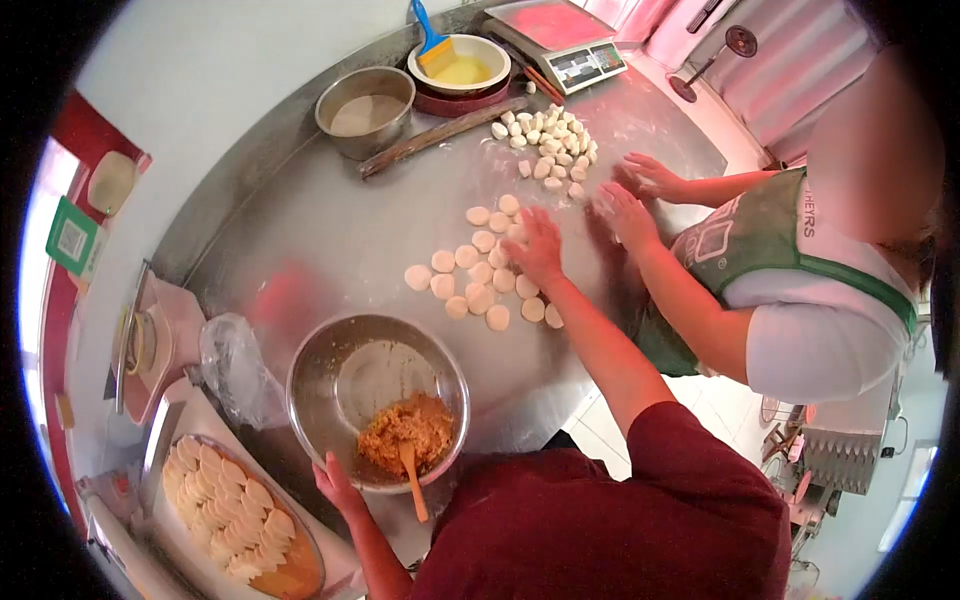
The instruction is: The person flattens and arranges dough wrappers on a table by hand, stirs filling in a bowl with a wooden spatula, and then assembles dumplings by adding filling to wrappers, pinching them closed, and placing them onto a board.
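Observation:
My left hand [340, 487] is at the near-left rim of a steel mixing bowl [300, 385], its fingers gripping the edge. Orange-brown filling [425, 425] lies in the bowl, and a wooden spatula [412, 480] rests in it with its handle over the rim. Fingers spread, my right hand [537, 247] lies over the right side of a group of flattened dough discs [480, 297], covering some of them. Beyond them sits a pile of small dough pieces [550, 140].
A co-worker's hands [630, 205] are at the table's right side. At the back are a rolling pin [440, 138], a metal pot [365, 110], a yellow-liquid bowl [465, 72] with a brush [432, 45], and a scale [575, 65]. Sliced pieces [225, 505] fill a tray lower left, near a plastic bag [240, 370].

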The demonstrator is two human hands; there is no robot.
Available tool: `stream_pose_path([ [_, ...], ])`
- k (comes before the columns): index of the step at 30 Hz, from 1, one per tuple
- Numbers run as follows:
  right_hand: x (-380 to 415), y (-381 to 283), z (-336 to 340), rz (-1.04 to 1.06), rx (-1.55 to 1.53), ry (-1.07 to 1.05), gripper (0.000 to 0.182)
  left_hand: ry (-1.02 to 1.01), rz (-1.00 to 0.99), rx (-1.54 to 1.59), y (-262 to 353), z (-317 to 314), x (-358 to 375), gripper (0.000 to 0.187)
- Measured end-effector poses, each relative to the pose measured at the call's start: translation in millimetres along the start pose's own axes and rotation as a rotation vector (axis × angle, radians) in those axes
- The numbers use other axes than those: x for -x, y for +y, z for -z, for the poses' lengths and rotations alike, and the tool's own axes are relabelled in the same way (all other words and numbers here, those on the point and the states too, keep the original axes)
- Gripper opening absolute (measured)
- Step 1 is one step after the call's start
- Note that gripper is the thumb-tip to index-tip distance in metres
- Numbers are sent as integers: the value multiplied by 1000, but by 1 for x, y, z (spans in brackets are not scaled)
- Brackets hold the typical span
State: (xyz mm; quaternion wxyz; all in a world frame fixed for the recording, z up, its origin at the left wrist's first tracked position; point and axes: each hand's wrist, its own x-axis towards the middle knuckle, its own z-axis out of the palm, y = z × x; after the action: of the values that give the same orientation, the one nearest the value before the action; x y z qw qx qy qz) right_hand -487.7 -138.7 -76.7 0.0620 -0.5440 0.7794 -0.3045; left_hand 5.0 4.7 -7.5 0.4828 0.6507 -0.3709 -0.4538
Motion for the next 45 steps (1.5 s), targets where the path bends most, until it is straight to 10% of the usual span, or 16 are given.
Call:
stream_pose_path([
  [4,-74,15,-13,164,-24,189,56,22,58,-45,-3,6,-1,37],
  [9,-147,24,-22,117,488,-109,26,33,50,-29,8,-3,2,39],
  [17,-10,28,52,-73,-20,8,24,20,72,-79,14,-5,4,37],
  [19,41,28,80,-591,-492,-222,17,29,31,-121,6,-2,1,38],
  [23,135,-25,96,-607,-888,-405,16,-13,6,-23,3,-1,0,39],
  [29,185,-40,81,150,72,-150,22,-73,0,-2,2,-1,-5,40],
  [45,150,-26,79,217,140,-369,24,-65,-87,-89,1,0,-10,36],
])
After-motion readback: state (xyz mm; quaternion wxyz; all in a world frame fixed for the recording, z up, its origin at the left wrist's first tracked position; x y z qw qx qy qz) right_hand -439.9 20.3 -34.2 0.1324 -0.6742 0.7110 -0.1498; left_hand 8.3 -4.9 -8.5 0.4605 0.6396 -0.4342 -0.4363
